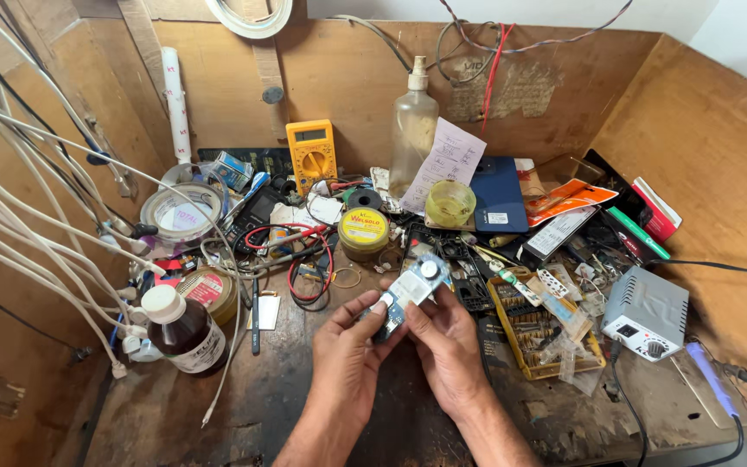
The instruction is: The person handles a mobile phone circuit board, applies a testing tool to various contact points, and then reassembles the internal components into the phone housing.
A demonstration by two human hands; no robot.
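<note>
I see both hands over the middle of the dark workbench (pixel 304 406), my left hand (pixel 347 346) and right hand (pixel 443 337) each pinching an end of a small circuit board (pixel 408 290) with a round silver disc on top. Just beyond it stands a round tin (pixel 363 232) with a yellow lid, a small yellow-green cup (pixel 450 203), contents unclear, and a tall, nearly empty clear bottle (pixel 412 130). To my left sit a brown bottle (pixel 185 329) with white cap and label and a tape roll (pixel 181 212); to my right, a yellow tray (pixel 546 333) of small parts and a grey box (pixel 646 311).
</note>
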